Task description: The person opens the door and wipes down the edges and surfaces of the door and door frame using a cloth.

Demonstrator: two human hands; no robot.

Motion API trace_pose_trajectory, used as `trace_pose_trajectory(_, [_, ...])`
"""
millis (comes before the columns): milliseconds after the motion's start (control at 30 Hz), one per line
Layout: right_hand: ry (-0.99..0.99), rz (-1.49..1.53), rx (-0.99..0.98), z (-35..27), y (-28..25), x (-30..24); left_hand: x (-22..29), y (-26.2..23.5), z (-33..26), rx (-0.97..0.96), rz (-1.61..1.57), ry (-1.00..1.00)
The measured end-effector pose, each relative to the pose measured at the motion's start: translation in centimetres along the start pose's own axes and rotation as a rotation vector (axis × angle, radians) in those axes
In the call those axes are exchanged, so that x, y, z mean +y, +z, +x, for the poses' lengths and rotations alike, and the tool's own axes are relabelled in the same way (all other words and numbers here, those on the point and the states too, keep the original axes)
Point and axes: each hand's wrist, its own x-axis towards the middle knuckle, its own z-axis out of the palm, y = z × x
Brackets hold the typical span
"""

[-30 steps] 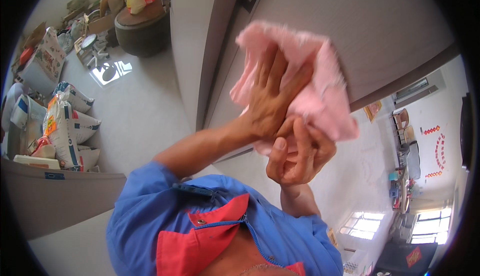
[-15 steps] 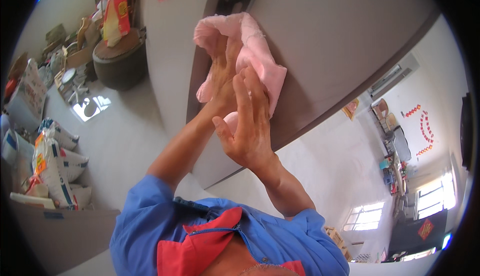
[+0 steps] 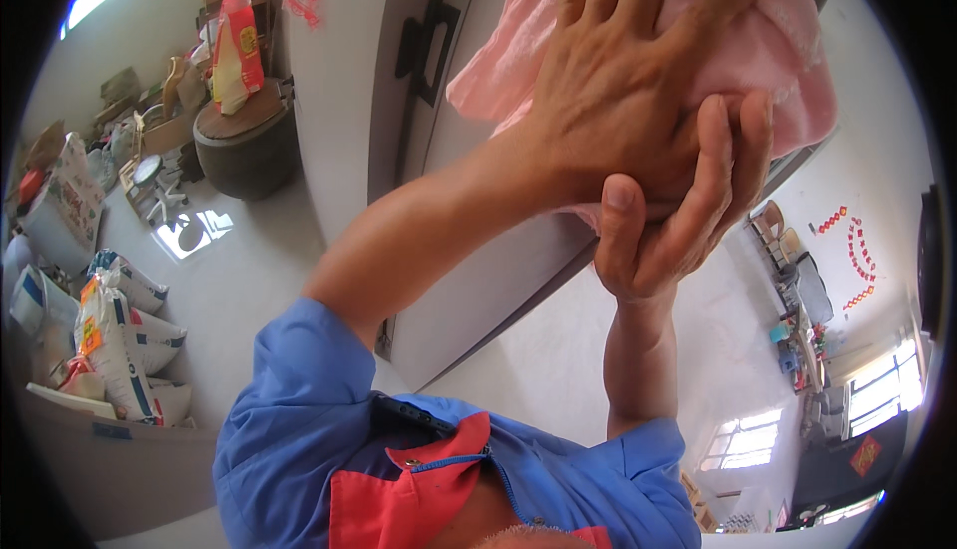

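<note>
A pink cloth is held up against a tall grey door panel near the top of the view. My left hand lies flat on the cloth with its fingers spread, and its bare forearm rises from a blue sleeve at the lower left. My right hand comes up from below. It cups the heel of my left hand and the cloth's lower edge, thumb up and fingers curled over. Much of the cloth is hidden behind both hands.
A black handle sits on the grey door. A dark round drum with a wooden lid carries a red and yellow bag. Several filled sacks are piled at the left. Bright windows and red wall decorations are on the right.
Both hands and the pink cloth have risen and now fill the upper view, much closer. My left hand has spread flat over the cloth; my right hand has slid under it.
</note>
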Motion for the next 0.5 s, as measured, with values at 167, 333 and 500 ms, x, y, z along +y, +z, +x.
trace_pose_trajectory(167, [-0.089,0.073,-0.1,-0.7,0.6,-2.8,-6.0,-0.5,-1.4,-0.25,0.066,-0.124])
trace_pose_trajectory(333, [0.093,0.219,-0.379,0.7,3.4,-5.7,-10.2,-2.4,-3.3,-0.171,0.104,-0.238])
trace_pose_trajectory(500, [0.139,0.181,-0.452,3.2,2.6,-6.9,-9.8,-2.4,-2.2,-0.123,0.101,-0.229])
